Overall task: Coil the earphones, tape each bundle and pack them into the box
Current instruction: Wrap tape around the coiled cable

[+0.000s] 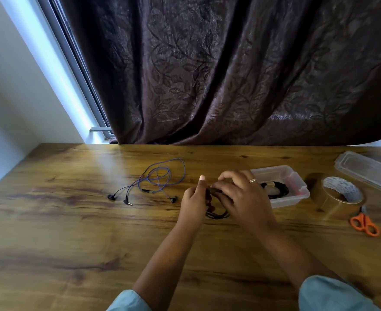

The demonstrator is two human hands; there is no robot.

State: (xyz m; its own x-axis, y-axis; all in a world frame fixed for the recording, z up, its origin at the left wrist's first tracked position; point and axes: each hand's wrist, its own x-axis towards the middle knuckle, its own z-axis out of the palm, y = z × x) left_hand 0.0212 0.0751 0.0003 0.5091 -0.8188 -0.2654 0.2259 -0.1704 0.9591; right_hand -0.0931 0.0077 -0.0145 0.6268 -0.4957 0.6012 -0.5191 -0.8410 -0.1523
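Earphones with a purple cord (pixel 153 182) lie loose and uncoiled on the wooden table (pixel 95 232), well left of the clear plastic box (pixel 291 201). Just left of that box, the left hand (pixel 193 205) grips a dark earphone bundle with red parts (pixel 216 213), one digit standing straight up. The right hand (pixel 243 196) curls over the top of the same bundle and pinches it; whether tape is already on it cannot be seen. The bundle's lower loop sags to the tabletop, so I judge it best to keep the loops pinched flat and wrap the binding tightly across them before letting go.

Inside the box a black coiled bundle (pixel 274 190) already rests, with room beside it. Just right of the box stands a brown roll of packing tape (pixel 340 198), then orange-handled scissors (pixel 364 223), near enough to snag a sleeve. Right of and behind the box lies a clear plastic lid (pixel 369 171). Open table lies left of and nearer than the box.
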